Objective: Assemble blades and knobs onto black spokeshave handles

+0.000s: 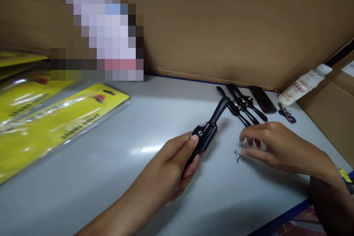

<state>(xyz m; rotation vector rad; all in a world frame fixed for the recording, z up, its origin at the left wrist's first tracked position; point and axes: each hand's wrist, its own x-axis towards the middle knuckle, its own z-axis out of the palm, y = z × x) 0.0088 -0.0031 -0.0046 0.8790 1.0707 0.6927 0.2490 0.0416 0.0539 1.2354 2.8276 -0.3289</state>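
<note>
From the head camera, the left hand is closed around a black tool, thumb pressed on its middle, one handle pointing up and away over the grey table. The right hand hovers loosely open, fingertips just touching a small metal wing screw lying on the table. Farther off lie more black tools, a white bottle and, to the left, yellow packets.

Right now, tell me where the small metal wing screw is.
The wing screw lies on the grey table, right of centre, at the right hand's fingertips, right of the black tool in the left hand.
</note>
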